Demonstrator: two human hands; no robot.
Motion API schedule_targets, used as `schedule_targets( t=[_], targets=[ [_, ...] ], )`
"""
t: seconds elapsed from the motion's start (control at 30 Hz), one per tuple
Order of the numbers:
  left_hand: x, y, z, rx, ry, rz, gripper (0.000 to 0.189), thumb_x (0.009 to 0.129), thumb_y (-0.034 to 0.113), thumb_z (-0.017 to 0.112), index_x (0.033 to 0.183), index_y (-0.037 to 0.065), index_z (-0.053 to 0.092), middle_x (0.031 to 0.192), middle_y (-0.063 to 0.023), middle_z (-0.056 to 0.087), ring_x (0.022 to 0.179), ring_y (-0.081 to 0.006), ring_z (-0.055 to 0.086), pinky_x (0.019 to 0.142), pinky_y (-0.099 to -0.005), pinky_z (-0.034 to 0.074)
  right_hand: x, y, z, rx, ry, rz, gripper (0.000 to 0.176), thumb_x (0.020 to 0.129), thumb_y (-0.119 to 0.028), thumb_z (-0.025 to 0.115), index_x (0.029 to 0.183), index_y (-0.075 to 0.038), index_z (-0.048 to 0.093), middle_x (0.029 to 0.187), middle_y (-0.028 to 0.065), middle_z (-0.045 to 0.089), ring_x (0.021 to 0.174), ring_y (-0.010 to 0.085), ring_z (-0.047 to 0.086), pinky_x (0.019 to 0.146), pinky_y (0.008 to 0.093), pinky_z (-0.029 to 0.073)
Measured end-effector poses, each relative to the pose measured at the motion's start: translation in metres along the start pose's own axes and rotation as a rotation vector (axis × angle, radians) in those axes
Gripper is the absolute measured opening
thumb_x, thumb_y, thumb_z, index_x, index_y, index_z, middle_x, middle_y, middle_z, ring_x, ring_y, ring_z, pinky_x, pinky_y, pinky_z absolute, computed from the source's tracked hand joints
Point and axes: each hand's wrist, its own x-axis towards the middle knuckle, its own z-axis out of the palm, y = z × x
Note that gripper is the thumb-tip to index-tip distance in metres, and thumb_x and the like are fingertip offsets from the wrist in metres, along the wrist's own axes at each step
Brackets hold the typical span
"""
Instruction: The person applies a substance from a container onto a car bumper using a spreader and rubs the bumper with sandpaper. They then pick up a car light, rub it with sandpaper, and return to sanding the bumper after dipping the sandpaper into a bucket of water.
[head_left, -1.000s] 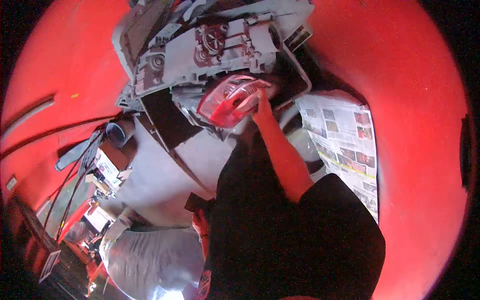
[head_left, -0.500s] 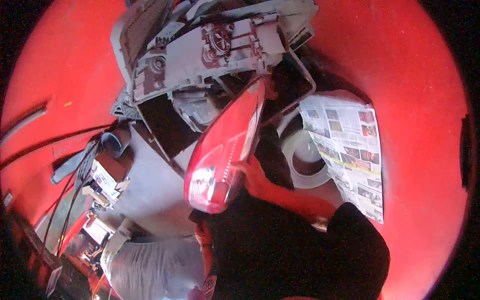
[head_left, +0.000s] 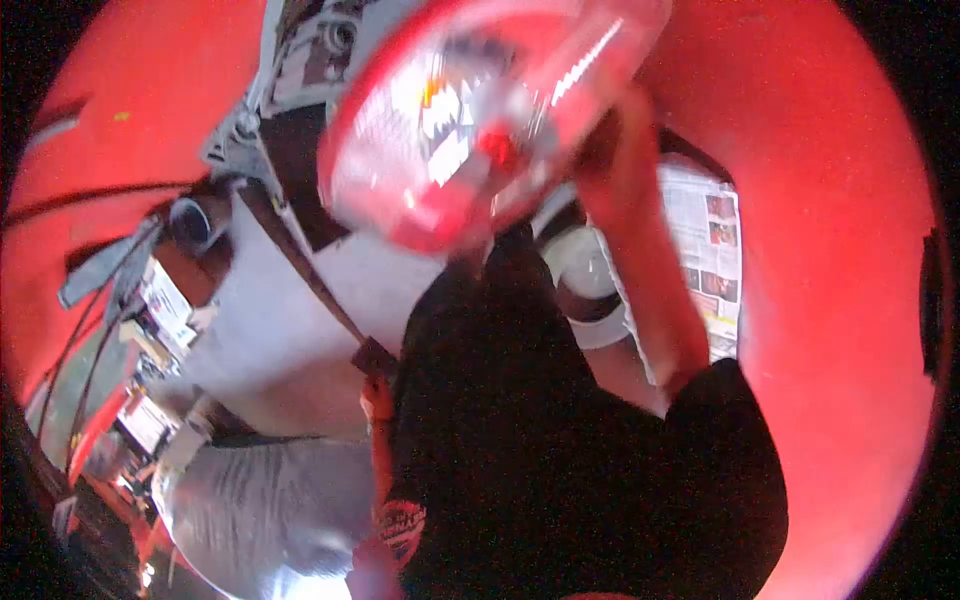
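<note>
Obs.: lamp [head_left: 480, 120], a red and clear lens unit, is held high and close to the camera, far centre of the view. It is motion-blurred, so detail inside the lens is unreadable.

Right hand [head_left: 612, 135]: closed on the lamp's right edge, arm stretched up from the near right. Fingers wrap behind the rim. Judged: an edge grip keeps the lens face off the skin and free to view.

Left hand [head_left: 373, 392]: low, at the near left beside the dark shirt, just under a small dark piece [head_left: 371, 355]. Whether it grips that piece, or is open, cannot be told.

Surroundings:
- Grey housing [head_left: 310, 45], far left, partly behind the lamp. Moulded sockets are visible on it.
- Newspaper [head_left: 712, 250] spread on the right against the red panel [head_left: 840, 260], apparently as masking or a cover.
- Pale ring [head_left: 590, 300], below the lamp and left of the newspaper, partly hidden by the forearm.
- Grey floor [head_left: 270, 320] at left, with cables and clutter at its far-left edge.
- Wrinkled grey sheet [head_left: 250, 510], near left.

Note: the lamp touches nothing but the right hand and is well apart from the floor.
</note>
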Motion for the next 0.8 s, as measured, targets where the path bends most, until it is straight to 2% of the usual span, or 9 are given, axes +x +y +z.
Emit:
schedule_targets(
  t=[0.03,0.07,0.2,0.27,0.4,0.47,0.6,0.67,0.8],
  targets=[
    [-0.001,-0.014,0.008,0.023,0.058,0.061,0.048,0.1,0.046,0.061,0.112,0.001,0.07,0.095,-0.0264,0.072,0.09,-0.0457,0.07,0.075,-0.0534,0.052,0.045,0.002,-0.034,-0.624,-0.055,-0.442,0.042,0.106,-0.043,0.054,0.131,-0.01,0.061,0.123,0.0107,0.067,0.11,0.0247,0.066,0.099,0.046,0.054],
    [0.003,-0.021,0.014,0.041,0.121,0.132,0.047,0.1,0.046,0.062,0.112,0.001,0.07,0.095,-0.0264,0.072,0.089,-0.0454,0.07,0.075,-0.0531,0.052,0.061,-0.026,-0.03,0.111,-0.433,0.0,0.042,0.103,-0.043,0.057,0.131,-0.011,0.06,0.122,0.0069,0.069,0.114,0.0225,0.065,0.091,0.0438,0.057],
    [-0.006,-0.014,0.025,-0.034,0.086,-0.009,0.048,0.099,0.045,0.064,0.11,-0.001,0.07,0.093,-0.0258,0.072,0.087,-0.0428,0.071,0.074,-0.051,0.053,0.083,-0.06,0.019,0.072,-0.351,-0.243,0.082,0.091,-0.037,0.079,0.158,-0.016,0.036,0.147,0.0087,0.054,0.125,0.0287,0.061,0.108,0.041,0.049],
    [-0.014,-0.01,0.034,-0.079,0.163,0.059,0.047,0.098,0.045,0.066,0.109,-0.001,0.07,0.09,-0.0253,0.072,0.084,-0.0419,0.071,0.072,-0.0496,0.053,0.082,-0.071,0.028,-0.978,-0.604,-1.163,0.066,0.096,-0.024,0.072,0.151,-0.007,0.041,0.143,0.009,0.055,0.124,0.0251,0.06,0.103,0.0392,0.052],
    [-0.017,-0.026,0.06,-0.204,0.197,-0.024,0.046,0.098,0.045,0.066,0.108,0.001,0.069,0.089,-0.0246,0.072,0.084,-0.0427,0.071,0.072,-0.0492,0.053,0.083,-0.05,0.047,-0.647,-0.293,-1.185,0.046,0.096,-0.022,0.068,0.139,-0.008,0.056,0.124,0.0071,0.065,0.11,0.019,0.065,0.091,0.0349,0.057],
    [-0.023,-0.015,0.059,-0.135,0.151,0.008,0.043,0.098,0.044,0.066,0.108,0.002,0.069,0.087,-0.0231,0.071,0.081,-0.0413,0.069,0.072,-0.048,0.053,0.084,-0.076,0.048,0.127,-0.309,-0.216,0.032,0.097,-0.026,0.069,0.125,-0.012,0.066,0.107,0.0042,0.069,0.095,0.0155,0.067,0.079,0.0316,0.058],
    [-0.005,-0.044,0.067,-0.027,0.081,0.088,0.04,0.099,0.041,0.066,0.111,0.003,0.069,0.091,-0.0224,0.072,0.083,-0.0398,0.07,0.074,-0.0476,0.053,0.101,-0.079,0.022,0.214,-0.715,-0.048,0.026,0.098,-0.031,0.07,0.116,-0.012,0.068,0.1,0.0025,0.07,0.086,0.0144,0.067,0.07,0.0302,0.058],
    [-0.005,-0.017,0.054,-0.046,0.082,0.121,0.04,0.1,0.042,0.064,0.113,0.004,0.069,0.095,-0.0224,0.073,0.088,-0.0399,0.071,0.077,-0.0481,0.054,0.079,-0.073,0.043,0.124,-0.212,-0.222,0.027,0.099,-0.035,0.069,0.115,-0.013,0.068,0.102,0.0023,0.071,0.084,0.0143,0.067,0.068,0.0292,0.057],
    [-0.003,0.028,0.037,-0.147,0.142,0.152,0.042,0.1,0.043,0.062,0.115,0.005,0.07,0.099,-0.0225,0.074,0.094,-0.0407,0.072,0.079,-0.049,0.054,0.064,-0.082,0.042,0.117,-0.182,-0.23,0.028,0.1,-0.035,0.068,0.117,-0.014,0.068,0.103,0.0023,0.072,0.083,0.0147,0.068,0.067,0.0293,0.057]
  ],
)
